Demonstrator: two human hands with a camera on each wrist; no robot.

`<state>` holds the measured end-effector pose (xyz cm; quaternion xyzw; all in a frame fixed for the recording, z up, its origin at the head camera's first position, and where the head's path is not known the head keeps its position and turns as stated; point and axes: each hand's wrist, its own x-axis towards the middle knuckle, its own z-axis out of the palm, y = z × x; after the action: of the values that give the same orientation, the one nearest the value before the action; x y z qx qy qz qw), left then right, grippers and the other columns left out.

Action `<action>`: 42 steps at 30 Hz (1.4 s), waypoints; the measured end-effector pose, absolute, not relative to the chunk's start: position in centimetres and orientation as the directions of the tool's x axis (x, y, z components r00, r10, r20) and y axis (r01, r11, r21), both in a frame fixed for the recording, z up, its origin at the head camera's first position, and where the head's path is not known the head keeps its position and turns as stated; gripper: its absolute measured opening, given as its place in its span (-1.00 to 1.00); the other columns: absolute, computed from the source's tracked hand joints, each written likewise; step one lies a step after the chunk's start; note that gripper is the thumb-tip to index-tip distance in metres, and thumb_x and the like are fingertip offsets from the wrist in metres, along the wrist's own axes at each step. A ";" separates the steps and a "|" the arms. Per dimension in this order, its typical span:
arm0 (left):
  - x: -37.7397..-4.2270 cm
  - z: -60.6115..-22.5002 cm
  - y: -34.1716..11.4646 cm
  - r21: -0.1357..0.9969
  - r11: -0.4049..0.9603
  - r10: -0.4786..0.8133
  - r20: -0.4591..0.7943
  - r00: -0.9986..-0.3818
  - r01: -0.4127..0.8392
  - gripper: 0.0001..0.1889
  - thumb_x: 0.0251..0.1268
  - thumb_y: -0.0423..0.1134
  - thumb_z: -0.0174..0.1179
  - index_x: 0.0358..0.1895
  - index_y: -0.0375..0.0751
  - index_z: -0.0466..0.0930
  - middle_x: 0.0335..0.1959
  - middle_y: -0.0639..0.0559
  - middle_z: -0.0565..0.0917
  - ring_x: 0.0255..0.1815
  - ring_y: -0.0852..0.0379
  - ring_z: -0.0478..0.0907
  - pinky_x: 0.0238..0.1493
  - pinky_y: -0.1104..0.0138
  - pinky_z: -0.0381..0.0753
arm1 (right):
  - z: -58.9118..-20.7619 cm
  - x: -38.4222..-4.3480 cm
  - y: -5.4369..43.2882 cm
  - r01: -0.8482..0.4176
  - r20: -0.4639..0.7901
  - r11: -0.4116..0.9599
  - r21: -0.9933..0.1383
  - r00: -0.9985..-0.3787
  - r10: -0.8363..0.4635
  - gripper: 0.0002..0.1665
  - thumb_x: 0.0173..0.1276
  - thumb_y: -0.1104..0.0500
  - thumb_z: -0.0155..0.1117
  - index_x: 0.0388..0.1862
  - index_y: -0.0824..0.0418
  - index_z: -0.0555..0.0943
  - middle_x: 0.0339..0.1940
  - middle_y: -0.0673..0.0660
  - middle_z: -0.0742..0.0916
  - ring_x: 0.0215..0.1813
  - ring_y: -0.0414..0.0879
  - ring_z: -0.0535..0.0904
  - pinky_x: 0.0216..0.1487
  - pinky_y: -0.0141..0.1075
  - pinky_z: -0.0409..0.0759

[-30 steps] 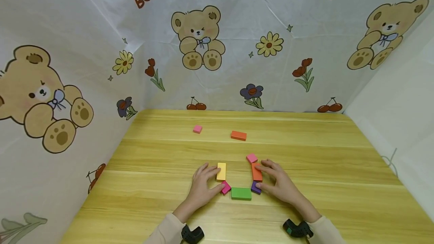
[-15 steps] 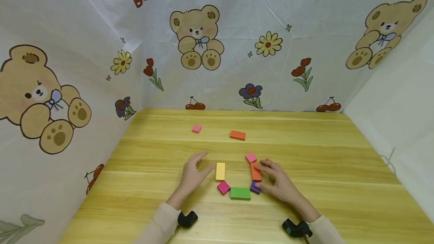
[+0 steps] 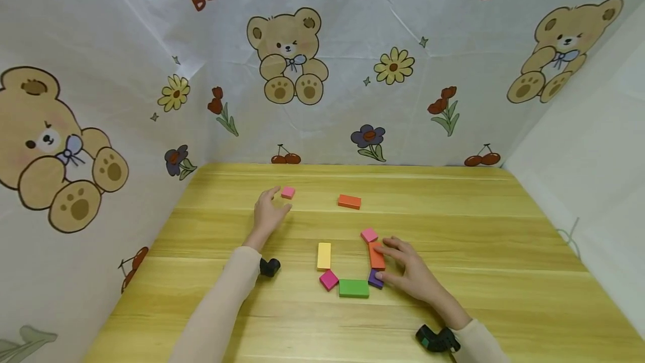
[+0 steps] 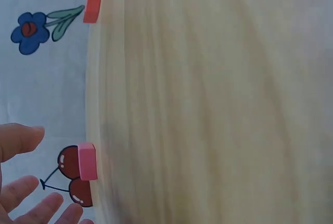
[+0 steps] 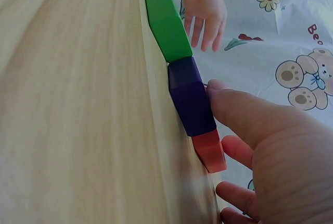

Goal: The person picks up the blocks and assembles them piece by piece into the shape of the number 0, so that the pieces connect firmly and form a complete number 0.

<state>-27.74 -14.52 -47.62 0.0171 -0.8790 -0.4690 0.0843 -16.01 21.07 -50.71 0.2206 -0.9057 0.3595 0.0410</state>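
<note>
In the head view my left hand (image 3: 269,214) is held spread with nothing in it, close to a small pink block (image 3: 288,192) at the back left. The left wrist view has the same pink block (image 4: 87,161) right by the fingers (image 4: 18,140). My right hand (image 3: 410,273) rests against the row's right side, thumb at the purple block (image 3: 375,279) and a fingertip on the orange block (image 3: 376,255). A second pink block (image 3: 369,234) tops that side. A green block (image 3: 354,288), a magenta block (image 3: 329,280) and a yellow block (image 3: 324,256) continue the U shape leftward.
Another orange block (image 3: 349,201) lies by itself toward the back of the wooden table (image 3: 453,217). A bear-print cloth (image 3: 332,32) hangs behind the table and along its left side. A white wall (image 3: 594,144) stands at the right.
My left hand has left the yellow and magenta blocks and moved away, toward the pink block at the back left. The right hand stays at the orange and purple blocks.
</note>
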 end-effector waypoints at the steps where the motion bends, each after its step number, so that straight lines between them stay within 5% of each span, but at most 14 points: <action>1: -28.1 -47.7 -14.7 0.824 0.564 -0.105 0.127 -0.986 0.046 -0.35 0.21 -0.26 0.32 0.38 -0.29 0.36 0.35 -0.31 0.38 0.30 -0.30 0.35 0.30 -0.17 0.29 | -50.7 -16.0 21.1 -0.428 0.232 0.644 -0.634 -0.900 -0.369 -0.31 0.18 -0.01 0.47 0.29 0.12 0.55 0.38 0.34 0.47 0.47 0.36 0.20 0.28 0.37 0.28; 13: -31.0 -47.8 -15.4 0.803 0.596 -0.033 0.019 -0.999 -0.004 -0.34 0.29 -0.29 0.26 0.45 -0.23 0.27 0.43 -0.28 0.27 0.43 -0.30 0.19 0.41 -0.14 0.21 | -50.8 -16.0 21.0 -0.411 0.213 0.653 -0.637 -0.907 -0.363 -0.32 0.20 -0.03 0.46 0.29 0.11 0.55 0.39 0.32 0.46 0.48 0.35 0.19 0.29 0.36 0.28; 26: -31.9 -48.3 -14.8 0.570 0.821 0.029 -0.073 -0.997 -0.018 -0.34 0.32 -0.24 0.09 0.51 -0.06 0.20 0.54 -0.30 0.07 0.43 -0.34 0.02 0.37 -0.18 0.05 | -50.9 -16.0 20.9 -0.407 0.210 0.663 -0.629 -0.909 -0.359 -0.32 0.19 -0.02 0.46 0.30 0.11 0.55 0.39 0.32 0.46 0.48 0.35 0.19 0.29 0.36 0.29; 42: -31.3 -48.8 -14.8 0.682 0.732 -0.076 0.099 -0.992 0.012 -0.62 0.22 -0.26 0.34 0.11 -0.25 0.65 0.12 -0.20 0.64 0.22 -0.25 0.37 0.29 -0.07 0.24 | -51.0 -16.1 21.0 -0.410 0.210 0.661 -0.629 -0.908 -0.363 -0.32 0.20 -0.02 0.46 0.30 0.11 0.55 0.39 0.31 0.46 0.49 0.34 0.18 0.30 0.36 0.27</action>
<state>-31.29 -14.78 -48.79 0.0172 -0.9286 -0.3659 0.0603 -16.11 21.04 -50.97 0.2122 -0.9107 0.3528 0.0332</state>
